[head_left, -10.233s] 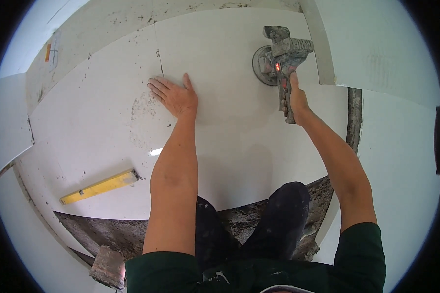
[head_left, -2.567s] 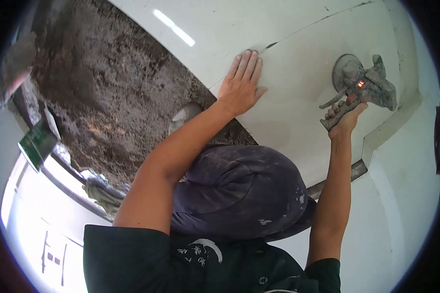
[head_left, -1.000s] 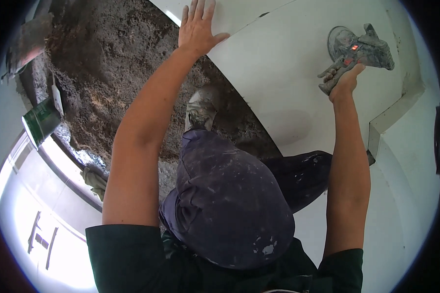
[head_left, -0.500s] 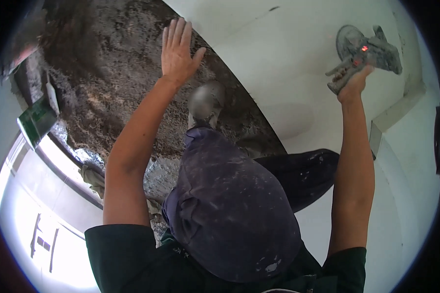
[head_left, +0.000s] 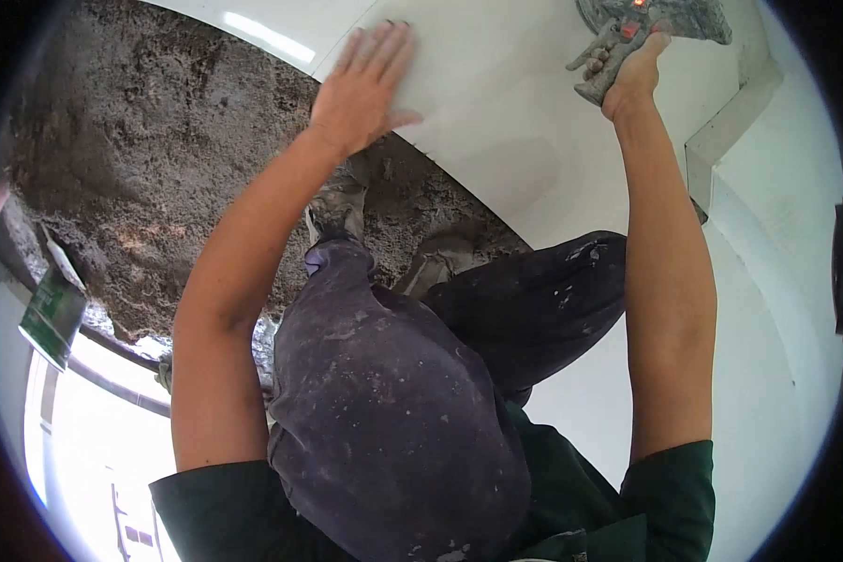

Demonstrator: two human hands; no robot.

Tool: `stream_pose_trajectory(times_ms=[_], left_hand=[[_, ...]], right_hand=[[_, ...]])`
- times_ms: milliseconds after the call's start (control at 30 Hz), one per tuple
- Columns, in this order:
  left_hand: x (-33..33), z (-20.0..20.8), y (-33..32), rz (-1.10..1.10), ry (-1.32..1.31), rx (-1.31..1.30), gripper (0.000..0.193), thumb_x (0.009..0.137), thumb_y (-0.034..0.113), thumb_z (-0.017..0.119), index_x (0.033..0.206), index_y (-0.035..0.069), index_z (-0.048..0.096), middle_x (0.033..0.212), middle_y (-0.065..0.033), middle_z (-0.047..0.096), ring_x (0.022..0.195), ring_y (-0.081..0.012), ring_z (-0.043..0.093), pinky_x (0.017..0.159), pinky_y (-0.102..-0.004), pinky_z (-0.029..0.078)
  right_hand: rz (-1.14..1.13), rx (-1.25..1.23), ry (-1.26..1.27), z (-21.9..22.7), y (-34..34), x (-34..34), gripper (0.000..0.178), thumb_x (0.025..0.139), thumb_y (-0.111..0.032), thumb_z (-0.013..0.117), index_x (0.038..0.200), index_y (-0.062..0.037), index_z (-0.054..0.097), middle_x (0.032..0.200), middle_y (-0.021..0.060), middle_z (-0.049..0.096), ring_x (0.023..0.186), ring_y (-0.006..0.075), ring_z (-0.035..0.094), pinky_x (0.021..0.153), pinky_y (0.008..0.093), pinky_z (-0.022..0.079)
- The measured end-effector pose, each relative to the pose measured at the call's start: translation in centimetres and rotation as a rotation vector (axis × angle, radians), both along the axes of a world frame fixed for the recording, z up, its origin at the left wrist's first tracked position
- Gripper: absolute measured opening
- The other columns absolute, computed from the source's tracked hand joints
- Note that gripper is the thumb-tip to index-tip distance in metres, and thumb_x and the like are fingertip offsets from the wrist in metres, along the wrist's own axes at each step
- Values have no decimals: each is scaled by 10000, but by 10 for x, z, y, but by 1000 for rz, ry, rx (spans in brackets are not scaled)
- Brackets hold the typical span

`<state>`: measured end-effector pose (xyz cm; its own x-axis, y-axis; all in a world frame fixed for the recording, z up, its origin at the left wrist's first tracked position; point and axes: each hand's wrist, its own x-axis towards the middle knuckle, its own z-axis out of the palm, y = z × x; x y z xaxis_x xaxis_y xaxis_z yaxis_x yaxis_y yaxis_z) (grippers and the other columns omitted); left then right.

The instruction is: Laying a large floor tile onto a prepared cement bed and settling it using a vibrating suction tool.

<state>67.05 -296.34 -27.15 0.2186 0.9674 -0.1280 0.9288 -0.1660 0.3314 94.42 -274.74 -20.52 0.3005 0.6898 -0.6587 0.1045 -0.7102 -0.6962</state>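
Observation:
My left hand (head_left: 363, 94) is spread with the palm down over the edge of a large pale glossy tile (head_left: 487, 103), next to a thin joint line. Its fingers are slightly blurred, and I cannot tell how firmly it touches. At the upper right, my right hand (head_left: 635, 82) is wrapped round the handle of a grey, dust-caked tile vibrator (head_left: 688, 19). The tool has a round disc at its left side and red lights, and the top of the picture cuts it off. It is over the pale tile surface.
Rough brown mortar bed (head_left: 159, 131) spreads left of the tile edge, with my shoe (head_left: 337, 201) on it. My bent knees (head_left: 393, 403) fill the lower middle. A green box-like thing (head_left: 53, 318) stands at far left. A raised ledge (head_left: 732, 122) runs along the right.
My left hand has moved right and up, from over the brown bed to the tile's edge. The tile vibrator in my right hand has shifted up and left in the picture. The view has moved too.

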Motion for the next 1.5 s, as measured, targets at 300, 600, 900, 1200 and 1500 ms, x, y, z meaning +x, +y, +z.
stream_pose_trajectory(times_ms=[300,600,900,1200,1500], left_hand=[[59,20,-21,-349,-203,-283,1153,768,706,622,1551,-14,176,1634,-172,166,1520,-300,134,1252,-428,79],[34,13,16,121,-217,47,901,920,545,563,1505,-66,252,1588,-233,242,1491,-375,200,1233,-472,146],[1,3,48,270,-121,52,883,911,470,619,1500,-75,249,1597,-249,200,1498,-382,168,1232,-479,146],[-8,62,-34,460,-833,15,513,911,301,662,1302,-23,581,1267,-212,629,1188,-383,589,1041,-448,445],[-68,164,-169,726,-1445,-731,635,1006,501,393,1239,-46,616,1116,-180,696,1027,-276,669,932,-411,492]], right_hand=[[-26,68,74,5,-1,-6,765,940,-753,311,1095,-37,531,769,63,548,595,206,494,524,366,449],[-129,-53,46,21,-4,-21,720,894,-820,298,787,-133,485,617,31,481,509,185,439,478,342,382],[-134,-61,96,25,-5,-22,751,899,-811,312,817,-90,503,602,28,470,487,174,455,445,317,389],[-158,-104,108,19,-4,-16,749,865,-852,310,774,-134,502,607,33,493,491,173,447,460,330,392],[-99,-122,107,22,-6,-19,760,871,-855,271,782,-133,491,630,26,476,539,185,439,515,319,383]])
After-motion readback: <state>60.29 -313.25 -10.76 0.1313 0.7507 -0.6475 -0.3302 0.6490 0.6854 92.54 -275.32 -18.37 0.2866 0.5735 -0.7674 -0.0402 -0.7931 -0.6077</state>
